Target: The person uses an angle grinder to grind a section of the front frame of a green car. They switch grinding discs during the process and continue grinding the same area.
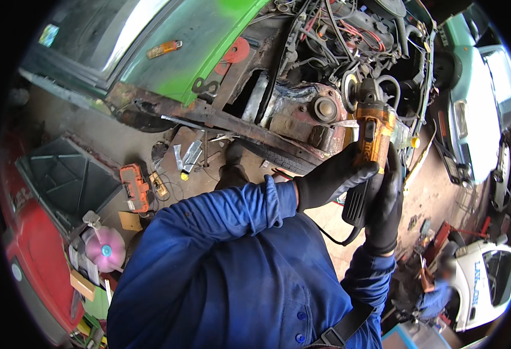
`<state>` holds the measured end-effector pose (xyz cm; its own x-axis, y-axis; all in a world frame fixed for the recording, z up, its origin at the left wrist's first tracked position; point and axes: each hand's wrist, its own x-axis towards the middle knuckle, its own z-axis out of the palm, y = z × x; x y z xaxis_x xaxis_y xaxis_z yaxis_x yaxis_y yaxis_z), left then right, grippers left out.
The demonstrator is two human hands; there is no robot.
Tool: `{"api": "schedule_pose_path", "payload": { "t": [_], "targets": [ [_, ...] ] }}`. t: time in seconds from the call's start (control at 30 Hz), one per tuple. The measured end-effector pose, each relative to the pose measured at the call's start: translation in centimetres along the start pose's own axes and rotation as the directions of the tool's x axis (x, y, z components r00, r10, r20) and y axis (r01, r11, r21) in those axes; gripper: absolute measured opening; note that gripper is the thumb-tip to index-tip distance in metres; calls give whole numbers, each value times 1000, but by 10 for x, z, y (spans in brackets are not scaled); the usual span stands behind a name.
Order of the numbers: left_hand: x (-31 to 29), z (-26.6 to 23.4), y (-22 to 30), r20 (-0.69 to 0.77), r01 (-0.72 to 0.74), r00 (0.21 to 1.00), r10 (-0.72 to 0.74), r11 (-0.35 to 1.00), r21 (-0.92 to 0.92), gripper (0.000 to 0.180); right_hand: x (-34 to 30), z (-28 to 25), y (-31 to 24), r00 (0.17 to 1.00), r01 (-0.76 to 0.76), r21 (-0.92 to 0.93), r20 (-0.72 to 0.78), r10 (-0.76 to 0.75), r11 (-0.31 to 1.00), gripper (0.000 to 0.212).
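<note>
Both of my hands wear dark gloves and grip an orange and black angle grinder (375,136). My left hand (331,181) is closed on the side of its body, the thumb lying across the casing. Around the rear handle, my right hand (384,206) is wrapped from the other side. The grinder's disc (349,91) is at its far end, over the open engine bay; whether it touches metal I cannot tell. Just left of the disc is the rusty, partly bare strut mount (324,109). A black cord (348,239) trails from the handle.
On the green hood-side panel (174,72) rest an orange-handled tool (164,49) and a red disc (237,50). An orange toolbox (135,188) stands on the floor, with a pink fan (104,250) nearby. A person (435,294) is beside a white vehicle (483,285) at lower right.
</note>
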<state>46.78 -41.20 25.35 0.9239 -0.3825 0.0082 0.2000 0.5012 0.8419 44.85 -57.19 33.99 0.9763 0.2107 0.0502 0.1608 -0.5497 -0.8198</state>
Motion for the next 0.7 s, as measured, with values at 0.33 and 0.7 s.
{"api": "schedule_pose_path", "payload": {
  "t": [0.33, 0.7],
  "targets": [
    [2, -49, -4, 289, -122, 957, 28, 942, 312, 101, 39, 1, -4, 828, -550, 253, 294, 478, 796, 62],
    [10, -70, -3, 347, 19, 919, -188, 899, 437, 105, 44, 22, 7, 950, -167, -445, 167, 265, 880, 95]
  ]
}}
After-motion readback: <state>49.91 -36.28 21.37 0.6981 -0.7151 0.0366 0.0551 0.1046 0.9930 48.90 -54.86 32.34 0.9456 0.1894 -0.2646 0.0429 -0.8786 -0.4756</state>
